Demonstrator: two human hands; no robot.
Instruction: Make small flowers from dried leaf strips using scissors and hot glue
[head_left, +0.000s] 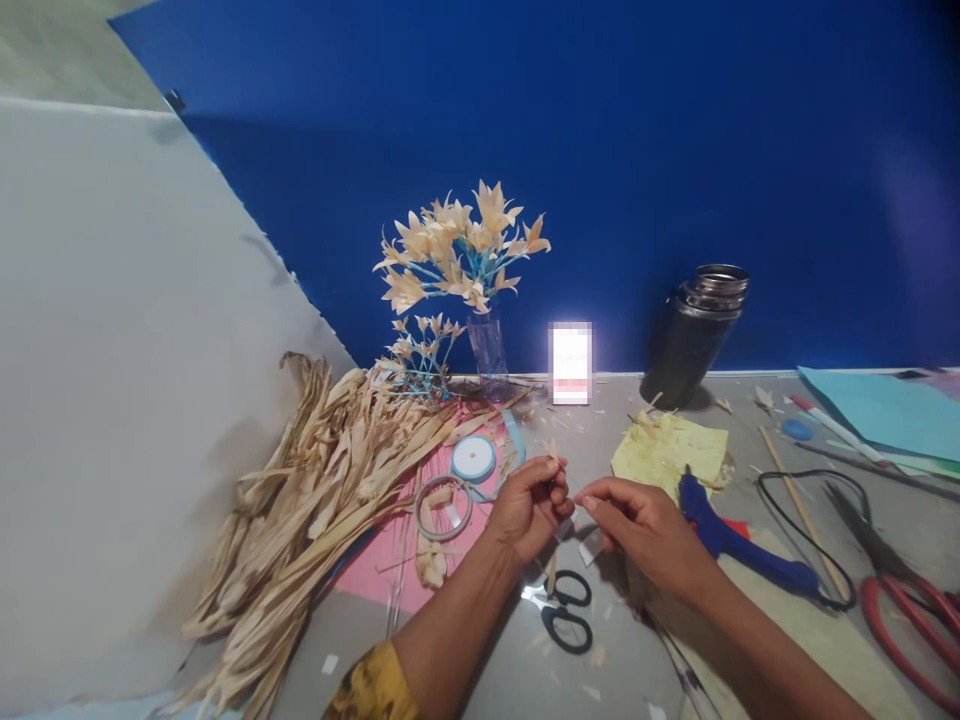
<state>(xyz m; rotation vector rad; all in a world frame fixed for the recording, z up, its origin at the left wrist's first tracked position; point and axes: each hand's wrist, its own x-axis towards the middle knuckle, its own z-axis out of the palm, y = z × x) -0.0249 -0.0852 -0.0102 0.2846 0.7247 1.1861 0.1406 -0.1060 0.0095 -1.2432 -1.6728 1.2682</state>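
Observation:
My left hand (529, 505) is closed in a pinch on a small pale husk flower piece (553, 452) with a thin stick running down below the hand. My right hand (637, 520) is pinched right beside it, fingertips almost touching the left fingers; what it grips is too small to make out. Both hands hover over black-handled scissors (564, 608) lying on the grey table (525, 660). A pile of dried corn husks (315, 500) lies to the left, on and beside a pink sheet (390, 555).
A clear vase of finished husk flowers (465, 255) stands at the back by the blue wall. Nearby lie a light-blue ribbon spool (473, 458), a tape ring (443, 507), a blue glue gun (739, 545), yellow paper (671, 450), a steel flask (694, 335) and red scissors (907, 625).

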